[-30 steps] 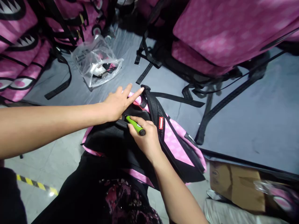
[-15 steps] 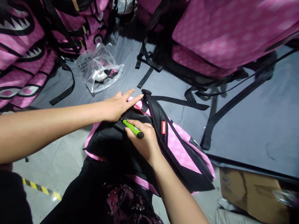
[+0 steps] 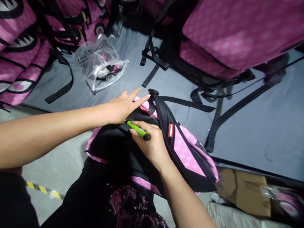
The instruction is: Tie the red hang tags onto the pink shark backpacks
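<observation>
A black and pink backpack (image 3: 190, 148) lies across my lap and the table edge, its dark padded back and a shoulder strap facing up. My left hand (image 3: 125, 106) rests flat near the bag's top edge, its fingers stretched toward the strap's upper end. In my right hand (image 3: 152, 139) is a green pen-shaped tool (image 3: 138, 129) with a black end. Its tip meets the black fabric just beside my left palm; the exact tip is hard to make out.
A clear plastic bag (image 3: 99, 68) with small items sits on the grey table (image 3: 256, 129). Pink backpacks (image 3: 225, 34) with loose black straps stand behind and at the left. A cardboard box (image 3: 242, 190) lies below the table edge at the right.
The view has shifted slightly, so the hands and backpack appear a little further right. Both hands keep nearly the same pose, the green tool still at the fabric.
</observation>
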`<move>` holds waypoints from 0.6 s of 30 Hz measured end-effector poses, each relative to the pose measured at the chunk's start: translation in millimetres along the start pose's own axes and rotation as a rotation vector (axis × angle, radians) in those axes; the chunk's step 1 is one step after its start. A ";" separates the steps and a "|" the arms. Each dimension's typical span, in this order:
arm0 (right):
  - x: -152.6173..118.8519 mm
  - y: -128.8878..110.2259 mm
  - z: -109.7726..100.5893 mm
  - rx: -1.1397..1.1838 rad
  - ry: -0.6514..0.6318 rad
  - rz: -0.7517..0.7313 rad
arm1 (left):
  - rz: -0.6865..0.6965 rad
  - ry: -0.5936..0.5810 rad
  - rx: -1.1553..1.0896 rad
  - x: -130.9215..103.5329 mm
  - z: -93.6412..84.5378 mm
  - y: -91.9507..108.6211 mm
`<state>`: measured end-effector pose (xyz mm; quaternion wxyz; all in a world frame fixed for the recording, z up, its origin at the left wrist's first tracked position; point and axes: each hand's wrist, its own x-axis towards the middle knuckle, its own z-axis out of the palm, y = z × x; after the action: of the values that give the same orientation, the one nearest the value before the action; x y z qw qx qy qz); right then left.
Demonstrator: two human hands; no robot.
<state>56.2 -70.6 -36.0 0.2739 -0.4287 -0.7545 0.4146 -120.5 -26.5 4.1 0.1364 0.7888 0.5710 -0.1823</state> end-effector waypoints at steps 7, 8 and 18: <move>1.9 -3.4 -2.1 0.061 -0.028 0.060 | -0.032 -0.039 -0.017 2.1 -0.8 0.6; 1.6 -3.5 -2.6 0.078 -0.013 0.091 | -0.027 -0.037 -0.025 1.3 -2.0 1.1; -1.9 -5.3 2.7 0.070 0.076 0.095 | 0.029 0.023 -0.070 -2.5 0.7 -3.0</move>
<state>52.8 -74.9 -32.8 0.2972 -0.4694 -0.7075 0.4368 -124.1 -28.0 4.5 0.1601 0.7937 0.5672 -0.1510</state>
